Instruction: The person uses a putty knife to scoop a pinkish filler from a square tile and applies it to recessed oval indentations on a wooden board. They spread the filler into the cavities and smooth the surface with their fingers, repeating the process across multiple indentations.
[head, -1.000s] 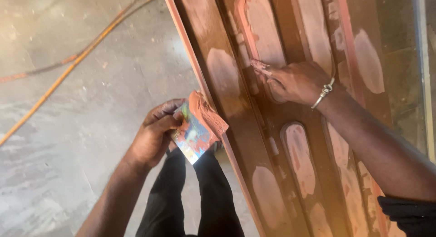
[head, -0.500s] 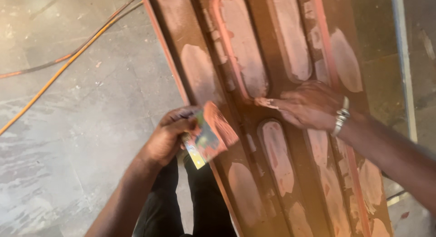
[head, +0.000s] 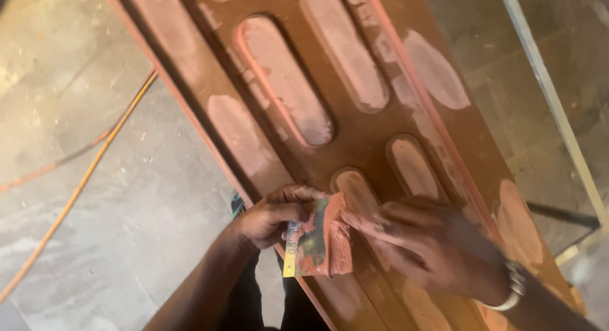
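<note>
Filler work is seen on a brown door panel (head: 355,141) laid flat above the concrete floor (head: 95,198). Pinkish filler patches (head: 438,71) are already spread over several recessed ovals and along the raised mouldings; bare brown wood is left between them, so the job is judged partly done. The left hand (head: 269,217) is closed around a small flat card (head: 317,239) loaded with pink filler, held at the panel's near edge. The right hand (head: 438,248), bracelet (head: 515,286) at the wrist, is pressed flat on the panel just beside the card; it is blurred, and whether anything is held under it cannot be told. The panel's ends are cut off. An orange cable (head: 82,185) lies on the floor.
</note>
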